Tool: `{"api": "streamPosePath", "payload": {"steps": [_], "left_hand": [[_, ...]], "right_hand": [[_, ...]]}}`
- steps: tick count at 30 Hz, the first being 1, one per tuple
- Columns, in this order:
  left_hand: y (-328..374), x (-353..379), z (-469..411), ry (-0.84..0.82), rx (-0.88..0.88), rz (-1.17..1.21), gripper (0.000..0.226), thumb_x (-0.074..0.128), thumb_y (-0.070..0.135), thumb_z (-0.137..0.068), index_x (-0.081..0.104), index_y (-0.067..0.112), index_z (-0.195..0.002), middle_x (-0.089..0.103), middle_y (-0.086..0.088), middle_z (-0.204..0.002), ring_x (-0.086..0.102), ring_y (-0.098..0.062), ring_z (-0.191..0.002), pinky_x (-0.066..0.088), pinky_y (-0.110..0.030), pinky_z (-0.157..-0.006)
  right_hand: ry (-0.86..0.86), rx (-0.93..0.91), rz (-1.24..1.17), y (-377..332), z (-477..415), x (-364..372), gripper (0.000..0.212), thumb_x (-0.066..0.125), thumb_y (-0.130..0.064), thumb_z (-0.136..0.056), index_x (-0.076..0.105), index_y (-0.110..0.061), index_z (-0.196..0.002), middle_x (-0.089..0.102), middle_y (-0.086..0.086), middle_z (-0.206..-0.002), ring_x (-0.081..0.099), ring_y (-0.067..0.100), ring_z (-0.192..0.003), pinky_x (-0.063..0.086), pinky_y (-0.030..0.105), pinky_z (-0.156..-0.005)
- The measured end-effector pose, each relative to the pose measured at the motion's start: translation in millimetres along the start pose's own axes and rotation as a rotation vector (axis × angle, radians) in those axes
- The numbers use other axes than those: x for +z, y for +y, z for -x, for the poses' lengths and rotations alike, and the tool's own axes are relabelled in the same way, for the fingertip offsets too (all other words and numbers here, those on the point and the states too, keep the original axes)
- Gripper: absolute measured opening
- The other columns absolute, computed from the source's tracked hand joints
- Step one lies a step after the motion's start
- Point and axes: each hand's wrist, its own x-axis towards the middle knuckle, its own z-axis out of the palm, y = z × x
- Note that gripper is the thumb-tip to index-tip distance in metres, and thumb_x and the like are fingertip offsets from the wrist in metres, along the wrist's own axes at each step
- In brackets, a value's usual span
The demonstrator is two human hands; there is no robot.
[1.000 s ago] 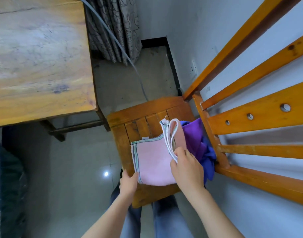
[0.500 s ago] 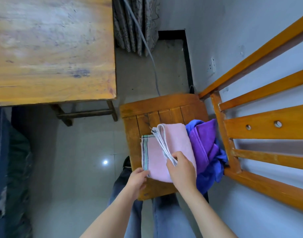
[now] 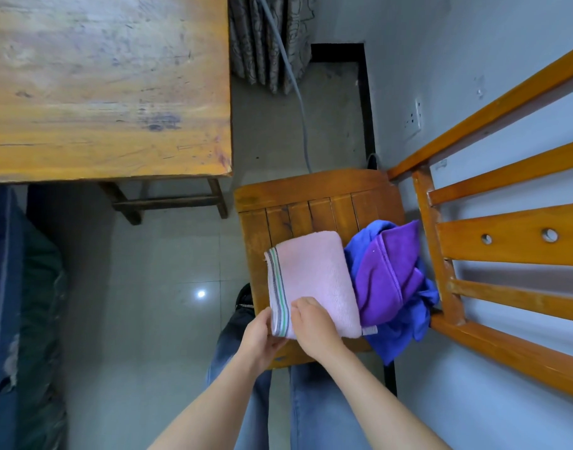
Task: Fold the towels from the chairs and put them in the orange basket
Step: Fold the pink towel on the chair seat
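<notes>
- The pink towel (image 3: 314, 284) is lying folded into a neat oblong on the seat of the wooden chair (image 3: 311, 196), its striped edge facing the table (image 3: 106, 86).
- The left hand (image 3: 259, 336) is pinching the near striped corner, fingers closed on the cloth; the right hand (image 3: 314, 326) is pressing flat on top at the same corner, fingers curled down onto the fabric.
- Both hands are gripping one end only, so if it is lifted from there the far end is likely to sag and the fold to fall open.
- The purple towel (image 3: 389, 274) and blue towel (image 3: 405, 329) are bunched up, touching the pink one's far side; dragging it sideways is risking snagging them or tipping them off the seat.
- The orange basket is not showing anywhere, so the carry is going to be a blind turn.
</notes>
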Motion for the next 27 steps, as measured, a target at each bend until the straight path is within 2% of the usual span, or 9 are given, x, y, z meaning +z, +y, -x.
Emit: {"api": "streamPosePath", "payload": {"steps": [3, 7, 9, 12, 14, 16, 19, 22, 27], "left_hand": [[1.1, -1.2, -3.3, 0.053, -0.003, -0.120, 0.022, 0.049, 0.025, -0.093, 0.066, 0.010, -0.094, 0.068, -0.009, -0.089, 0.060, -0.019, -0.073, 0.047, -0.026, -0.063], [6.2, 2.6, -7.3, 0.153, 0.018, -0.259, 0.032, 0.049, 0.044, -0.092, 0.063, 0.015, -0.088, 0.066, -0.006, -0.086, 0.057, -0.018, -0.076, 0.044, -0.024, -0.062], [7.6, 3.7, -9.7, 0.228, 0.018, -0.240, 0.043, 0.037, 0.045, -0.097, 0.063, 0.011, -0.095, 0.066, -0.007, -0.090, 0.059, -0.020, -0.082, 0.046, -0.028, -0.065], [2.8, 4.3, -13.8, 0.404, 0.080, -0.425, 0.049, 0.035, 0.045, -0.096, 0.058, 0.004, -0.108, 0.060, -0.013, -0.108, 0.054, -0.028, -0.097, 0.045, -0.037, -0.084], [-6.0, 3.0, -13.2, 0.545, 0.280, -0.775, 0.040, 0.045, 0.036, -0.092, 0.053, 0.005, -0.116, 0.051, -0.017, -0.122, 0.048, -0.033, -0.110, 0.043, -0.042, -0.092], [-14.5, 2.5, -8.1, 0.595, 0.714, -1.191, 0.043, 0.058, 0.024, -0.083, 0.052, 0.005, -0.121, 0.051, -0.019, -0.129, 0.049, -0.038, -0.115, 0.045, -0.045, -0.090], [-34.7, 4.1, -11.8, 0.358, 1.255, -1.666, 0.056, 0.051, 0.023, -0.069, 0.047, 0.006, -0.122, 0.059, -0.020, -0.124, 0.058, -0.037, -0.112, 0.054, -0.042, -0.085], [-45.0, 1.8, -19.2, 0.196, 1.140, -1.852, 0.078, 0.072, 0.027, -0.051, 0.052, 0.000, -0.122, 0.063, -0.018, -0.121, 0.063, -0.032, -0.109, 0.057, -0.041, -0.080], [-46.1, 13.3, -33.4, 0.238, 0.897, -1.898, 0.105, 0.088, 0.046, -0.024, 0.063, -0.003, -0.113, 0.064, -0.018, -0.118, 0.064, -0.030, -0.107, 0.054, -0.041, -0.080]], "right_hand": [[-0.048, -0.019, 0.189, 11.6, 9.4, -0.4, 0.036, 0.045, -0.004, -0.091, 0.052, -0.007, -0.126, 0.044, 0.008, -0.138, 0.041, 0.025, -0.128, 0.035, 0.028, -0.104], [0.152, -0.157, 0.528, 38.8, 19.4, -7.4, 0.026, 0.066, -0.025, -0.066, 0.074, -0.018, -0.090, 0.067, 0.010, -0.116, 0.061, 0.028, -0.112, 0.051, 0.043, -0.087], [0.098, -0.131, 0.611, 57.8, 22.0, -11.6, 0.038, 0.051, -0.040, -0.071, 0.073, -0.020, -0.096, 0.065, 0.010, -0.120, 0.056, 0.028, -0.117, 0.050, 0.048, -0.088], [0.059, -0.153, 0.706, 77.6, 19.5, -8.9, 0.054, 0.073, -0.050, -0.063, 0.069, -0.021, -0.109, 0.061, 0.012, -0.126, 0.049, 0.031, -0.122, 0.048, 0.050, -0.090], [-0.006, -0.147, 0.720, 78.7, 13.7, -3.0, 0.075, 0.082, -0.055, -0.049, 0.067, -0.019, -0.113, 0.058, 0.015, -0.128, 0.044, 0.033, -0.125, 0.041, 0.052, -0.097], [-0.011, -0.155, 0.730, 75.5, 6.7, 2.3, 0.085, 0.087, -0.051, -0.038, 0.068, -0.017, -0.113, 0.058, 0.019, -0.127, 0.045, 0.036, -0.124, 0.034, 0.053, -0.099], [0.020, -0.211, 0.746, 77.6, 0.7, 4.5, 0.082, 0.092, -0.028, -0.029, 0.071, -0.016, -0.108, 0.062, 0.019, -0.121, 0.058, 0.037, -0.114, 0.039, 0.054, -0.096], [0.053, -0.276, 0.741, 85.8, 2.9, -1.0, 0.074, 0.093, -0.020, -0.034, 0.072, -0.018, -0.105, 0.065, 0.017, -0.118, 0.061, 0.034, -0.111, 0.051, 0.049, -0.087], [0.269, -0.466, 0.700, 109.3, 6.3, -0.9, 0.062, 0.075, 0.000, -0.057, 0.056, -0.013, -0.114, 0.065, 0.019, -0.117, 0.062, 0.034, -0.109, 0.054, 0.043, -0.083]]}}
